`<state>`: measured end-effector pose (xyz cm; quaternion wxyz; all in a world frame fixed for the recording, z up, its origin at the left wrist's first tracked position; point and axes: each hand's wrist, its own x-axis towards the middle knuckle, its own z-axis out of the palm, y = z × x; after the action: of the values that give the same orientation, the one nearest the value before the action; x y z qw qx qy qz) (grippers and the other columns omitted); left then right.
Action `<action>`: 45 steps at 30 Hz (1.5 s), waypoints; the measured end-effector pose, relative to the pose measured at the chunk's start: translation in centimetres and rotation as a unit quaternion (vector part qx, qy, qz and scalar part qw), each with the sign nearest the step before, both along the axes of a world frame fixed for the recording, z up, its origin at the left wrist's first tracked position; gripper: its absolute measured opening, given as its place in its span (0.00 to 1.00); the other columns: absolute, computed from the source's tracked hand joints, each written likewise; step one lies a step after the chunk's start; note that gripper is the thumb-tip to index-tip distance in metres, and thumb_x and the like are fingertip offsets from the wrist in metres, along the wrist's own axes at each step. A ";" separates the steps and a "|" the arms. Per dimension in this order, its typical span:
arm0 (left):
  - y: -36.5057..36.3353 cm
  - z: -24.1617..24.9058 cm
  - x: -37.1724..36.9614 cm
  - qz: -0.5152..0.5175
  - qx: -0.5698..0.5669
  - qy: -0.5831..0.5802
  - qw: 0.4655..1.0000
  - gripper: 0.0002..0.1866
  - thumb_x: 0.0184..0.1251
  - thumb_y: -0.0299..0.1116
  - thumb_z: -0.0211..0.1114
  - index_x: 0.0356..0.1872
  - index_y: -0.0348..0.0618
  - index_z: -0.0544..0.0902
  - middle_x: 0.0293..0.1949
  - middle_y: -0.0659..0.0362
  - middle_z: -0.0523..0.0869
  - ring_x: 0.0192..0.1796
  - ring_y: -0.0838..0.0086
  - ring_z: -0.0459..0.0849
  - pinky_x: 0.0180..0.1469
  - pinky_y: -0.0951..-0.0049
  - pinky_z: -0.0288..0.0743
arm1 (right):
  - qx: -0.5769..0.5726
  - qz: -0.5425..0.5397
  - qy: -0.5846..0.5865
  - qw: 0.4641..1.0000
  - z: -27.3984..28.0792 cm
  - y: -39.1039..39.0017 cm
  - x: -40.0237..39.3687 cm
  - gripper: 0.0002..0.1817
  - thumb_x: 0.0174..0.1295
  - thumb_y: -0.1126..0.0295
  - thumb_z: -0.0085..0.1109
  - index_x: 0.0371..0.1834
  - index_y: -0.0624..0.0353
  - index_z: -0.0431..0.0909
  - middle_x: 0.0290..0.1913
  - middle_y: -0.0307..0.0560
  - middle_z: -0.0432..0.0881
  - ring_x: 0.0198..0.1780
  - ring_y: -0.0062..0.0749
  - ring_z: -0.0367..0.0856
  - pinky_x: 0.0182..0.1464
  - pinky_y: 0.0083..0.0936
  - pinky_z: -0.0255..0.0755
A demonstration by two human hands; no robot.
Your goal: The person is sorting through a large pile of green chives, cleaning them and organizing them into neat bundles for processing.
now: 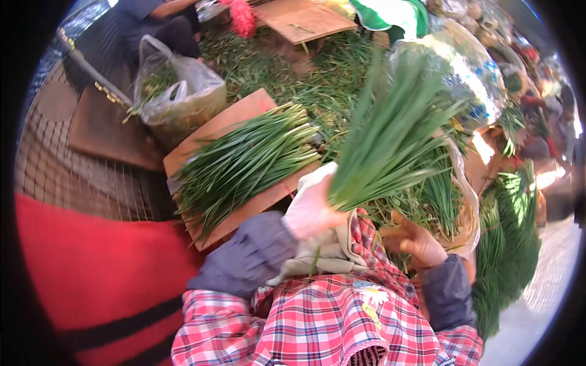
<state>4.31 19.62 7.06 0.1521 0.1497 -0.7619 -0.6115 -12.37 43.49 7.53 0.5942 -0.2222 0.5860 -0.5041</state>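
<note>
A thick bunch of long green stalks (387, 134) rises upright from my left hand (314, 207), whose fingers are wrapped round its pale lower end. My right hand (418, 241) is lower and to the right, apart from the bunch, with its fingers spread and nothing seen between them. Left of the held bunch, a pile of similar stalks (250, 155) lies across a wooden board (235, 116), pale ends toward the upper right. Loose stalks (442, 198) lie in a clear plastic bag (470, 210) beyond my right hand.
A plastic bag of greens (183, 100) stands at the upper left beside a person (143, 30). Another board (305, 21) lies on the littered ground at the top. Large green bundles (510, 244) are at the right. Red cloth (104, 262) covers the lower left.
</note>
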 end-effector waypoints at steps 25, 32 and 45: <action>-16.9 -6.8 7.2 0.460 0.022 -0.152 0.874 0.09 0.56 0.32 0.65 0.32 0.36 0.84 0.26 0.56 0.85 0.31 0.76 0.80 0.35 0.74 0.74 | -0.327 -0.209 -0.219 0.895 -3.0 -15.5 -5.1 0.46 0.47 0.60 0.63 0.70 0.56 0.50 0.41 0.42 0.69 0.43 0.31 0.73 0.49 0.40 0.76; -19.7 -8.0 3.9 0.412 -0.085 -0.411 0.809 0.25 0.45 0.52 0.70 0.33 0.37 0.85 0.31 0.46 0.85 0.38 0.56 0.84 0.44 0.64 0.74 | -0.269 -0.152 -0.228 0.923 -4.2 -16.9 -5.1 0.51 0.41 0.63 0.69 0.70 0.55 0.49 0.37 0.45 0.75 0.39 0.35 0.78 0.45 0.44 0.78; -19.4 -6.7 10.2 0.516 0.312 -0.035 0.797 0.05 0.54 0.31 0.66 0.26 0.44 0.78 0.16 0.66 0.73 0.11 0.81 0.64 0.15 0.76 0.60 | -0.259 -0.167 -0.214 0.927 -3.5 -15.3 -5.1 0.50 0.41 0.61 0.69 0.69 0.56 0.50 0.35 0.43 0.75 0.38 0.34 0.78 0.45 0.43 0.79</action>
<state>14.48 0.21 0.32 0.3633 0.5817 -0.3447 -0.6409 -17.45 28.20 4.07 0.5344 -0.1548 0.3227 -0.7657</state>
